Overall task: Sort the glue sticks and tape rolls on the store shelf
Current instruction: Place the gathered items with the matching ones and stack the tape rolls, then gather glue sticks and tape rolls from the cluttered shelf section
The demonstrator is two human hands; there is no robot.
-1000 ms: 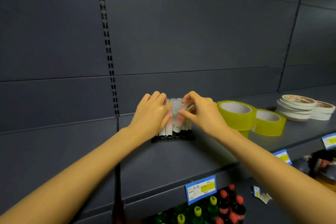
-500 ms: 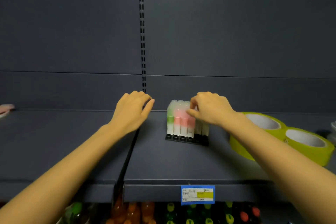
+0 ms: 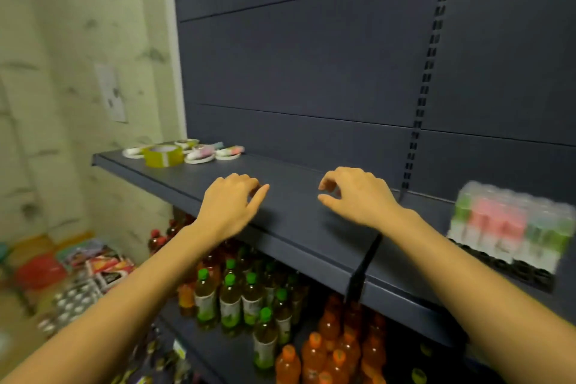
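1. The left hand (image 3: 232,206) hovers over the front part of the dark shelf (image 3: 290,221), palm down, fingers loosely curled and thumb stretched out to the right; it holds nothing.
2. The right hand (image 3: 355,199) hangs just beside it to the right, also over bare shelf; its fingers are bent, thumb and forefinger apart, and it is empty too; the two hands do not touch.
3. Both bare forearms reach in from the bottom corners of the view.
4. The block of glue sticks (image 3: 511,224) stands upright at the right end of the shelf, well apart from the right hand; the sticks are pale with green and pink bands and sit in a black tray (image 3: 514,268); this part is blurred, so their number cannot be told.
5. At the far left end of the shelf lies a yellow tape roll (image 3: 162,154), flat on its side; around and behind it lie several flat white tape rolls (image 3: 199,156), and a couple of loose pinkish sticks (image 3: 232,150) lie among them, too small to tell more.
6. A slotted upright (image 3: 427,72) runs down the dark back panel behind the right hand.
7. Below the shelf stand drink bottles (image 3: 230,296) with green caps, and orange bottles (image 3: 314,352) to their right.
8. On the floor to the left lie blurred packets (image 3: 103,265) by a pale patterned wall (image 3: 62,72).
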